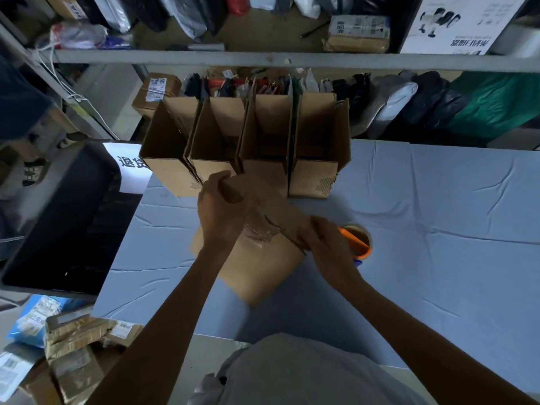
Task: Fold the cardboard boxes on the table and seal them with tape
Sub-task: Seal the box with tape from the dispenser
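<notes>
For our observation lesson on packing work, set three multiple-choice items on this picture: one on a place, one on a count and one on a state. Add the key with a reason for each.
1. Where is the tape roll?
A. In an open box
B. On the blue tablecloth by the right hand
C. On a shelf

2. How many open cardboard boxes stand in the row?
A. Two
B. Four
C. Six

3. What is the state of the cardboard piece nearest the person?
A. Lying untouched
B. Stacked inside another box
C. Gripped by both hands

Key:
1 B, it lies on the cloth just right of that hand.
2 B, four stand side by side at the table's far edge.
3 C, the left hand and the right hand curl round its edges.
</notes>
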`<action>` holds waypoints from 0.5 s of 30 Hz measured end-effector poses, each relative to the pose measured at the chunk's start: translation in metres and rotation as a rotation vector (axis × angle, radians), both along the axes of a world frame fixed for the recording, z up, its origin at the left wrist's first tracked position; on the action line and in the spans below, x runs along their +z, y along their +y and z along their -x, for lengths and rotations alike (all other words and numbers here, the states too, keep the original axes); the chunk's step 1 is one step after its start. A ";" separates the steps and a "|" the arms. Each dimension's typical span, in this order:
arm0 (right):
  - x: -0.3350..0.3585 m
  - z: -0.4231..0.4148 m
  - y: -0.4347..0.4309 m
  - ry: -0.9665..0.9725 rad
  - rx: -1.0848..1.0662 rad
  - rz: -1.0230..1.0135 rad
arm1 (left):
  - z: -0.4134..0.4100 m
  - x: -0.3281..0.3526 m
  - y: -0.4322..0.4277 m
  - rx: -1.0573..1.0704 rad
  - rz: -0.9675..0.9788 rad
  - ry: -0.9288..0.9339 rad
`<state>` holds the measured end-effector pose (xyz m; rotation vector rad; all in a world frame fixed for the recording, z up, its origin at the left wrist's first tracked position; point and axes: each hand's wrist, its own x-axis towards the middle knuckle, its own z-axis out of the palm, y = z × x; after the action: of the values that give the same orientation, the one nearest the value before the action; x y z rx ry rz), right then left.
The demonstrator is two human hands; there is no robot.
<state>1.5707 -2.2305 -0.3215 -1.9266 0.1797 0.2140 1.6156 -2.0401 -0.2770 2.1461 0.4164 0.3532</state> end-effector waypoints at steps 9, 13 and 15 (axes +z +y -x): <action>0.029 -0.019 0.028 -0.022 0.113 0.114 | 0.055 0.003 0.027 0.068 0.174 0.288; 0.026 -0.014 0.049 -0.084 0.125 0.382 | 0.060 0.002 0.037 -0.005 0.142 0.425; 0.022 -0.018 0.051 -0.103 0.150 0.400 | 0.062 -0.001 0.040 -0.009 0.135 0.461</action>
<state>1.5888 -2.1792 -0.2999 -2.3465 0.0076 0.1874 1.5531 -1.9998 -0.2783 2.0860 0.6685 -0.1792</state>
